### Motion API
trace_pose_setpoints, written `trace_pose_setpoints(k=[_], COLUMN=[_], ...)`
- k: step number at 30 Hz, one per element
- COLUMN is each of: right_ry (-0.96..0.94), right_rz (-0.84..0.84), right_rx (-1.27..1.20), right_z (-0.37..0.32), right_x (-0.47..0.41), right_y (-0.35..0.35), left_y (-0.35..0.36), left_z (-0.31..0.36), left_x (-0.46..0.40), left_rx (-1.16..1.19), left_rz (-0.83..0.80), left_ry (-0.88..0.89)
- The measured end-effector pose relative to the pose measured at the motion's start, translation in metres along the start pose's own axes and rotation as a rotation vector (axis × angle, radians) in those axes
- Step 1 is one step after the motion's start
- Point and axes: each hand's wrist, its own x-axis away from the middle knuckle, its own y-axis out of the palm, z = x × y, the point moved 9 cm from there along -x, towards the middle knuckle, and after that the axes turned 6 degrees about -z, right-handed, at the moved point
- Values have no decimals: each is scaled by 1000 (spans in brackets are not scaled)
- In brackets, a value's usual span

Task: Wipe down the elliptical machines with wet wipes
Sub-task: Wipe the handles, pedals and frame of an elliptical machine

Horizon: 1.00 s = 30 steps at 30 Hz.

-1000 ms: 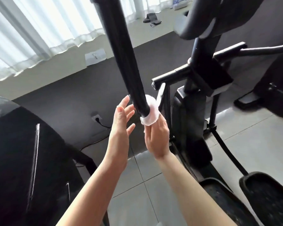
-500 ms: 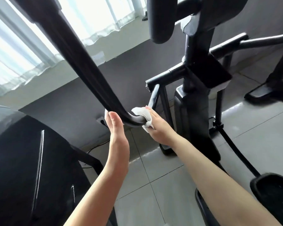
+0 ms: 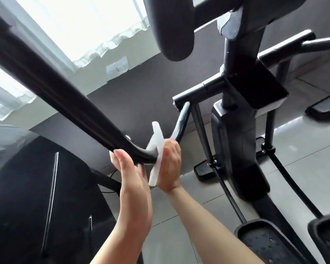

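Observation:
A black handlebar arm (image 3: 61, 100) of the elliptical machine runs from the upper left down to the middle, where it bends. My right hand (image 3: 170, 162) is closed around the bend with a white wet wipe (image 3: 156, 149) wrapped between palm and bar. One end of the wipe sticks up, the other hangs below. My left hand (image 3: 130, 172) grips the bar from underneath, just left of the wipe, thumb up along it. The machine's central column (image 3: 236, 130) and crossbar (image 3: 200, 90) stand to the right.
Two black pedals (image 3: 271, 242) lie at the lower right. A dark machine housing (image 3: 27, 187) fills the lower left. A grey wall with a socket and cable is behind, curtains at a window above. Another machine's foot (image 3: 324, 105) is at the far right on the tiled floor.
My left hand went from open beside the bar to gripping it. My right hand slid the wipe down the bar to the bend. The view has moved closer and lower.

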Motion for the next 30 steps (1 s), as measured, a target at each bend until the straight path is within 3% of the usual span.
trace_pose_setpoints(k=[3,8,11,15,19,23,26,30], right_ry=[-23,-188,-144,-117,6,54,-75,-195], right_rz=[-161,-597,-754,-652,-489,-440,-444,-597], right_rx=[75,392,510,453,222,-27,107,381], right_z=[43,94,120,116,81,40,48,97], right_x=[-25,-85,-121,-124,-78,-25,-37,-89], right_y=[1,8,10,10,5,7,2,1], left_y=[0,-8,-10,-8,-6,2,3,-1], left_z=[-1,-10,-13,-10,-9,-3,0,-1], left_x=[4,3,4,3,-1,-5,-2,-2], left_rx=[45,92,117,76,44,17,-1,-21], left_rz=[66,202,231,220,165,57,39,-27], left_ry=[-32,-89,-119,-136,-108,-29,30,45])
